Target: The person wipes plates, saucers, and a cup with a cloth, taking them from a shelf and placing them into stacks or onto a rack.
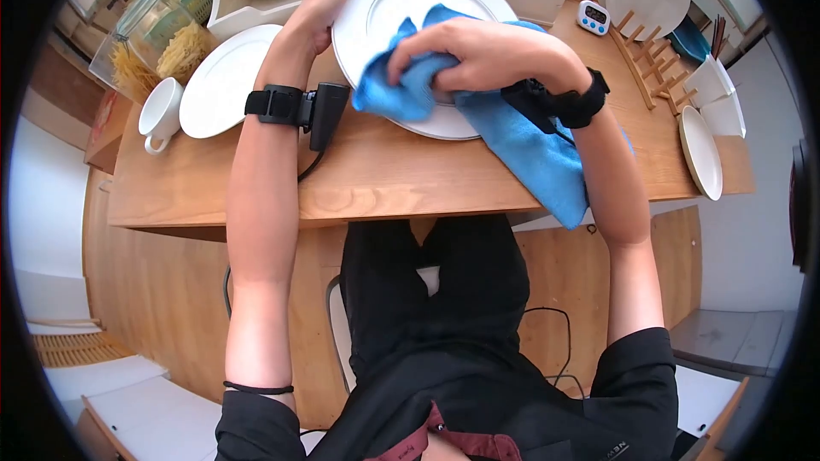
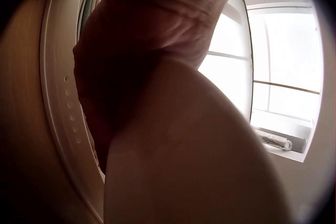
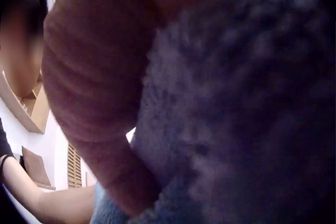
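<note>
My left hand (image 1: 329, 7) grips the left edge of a white plate (image 1: 376, 2), which is tilted above the table. Its underside (image 2: 184, 145) fills the lower part of the left wrist view, with the left hand (image 2: 142, 40) around its rim. My right hand (image 1: 478, 53) holds a bunched blue cloth (image 1: 397, 90) against the plate's face, fingers curled into it. A long end of the cloth hangs past the table's front edge. In the right wrist view the cloth (image 3: 210, 108) lies close against the right hand (image 3: 100, 77).
Another white plate (image 1: 224, 85) and a white cup (image 1: 161, 111) stand on the left of the table (image 1: 376, 196). Glass jars (image 1: 158, 30) are behind them. A rack (image 1: 256, 13) holds dishes at the back. A timer (image 1: 593, 17), wooden rack (image 1: 653, 60) and small plate (image 1: 700, 152) are right.
</note>
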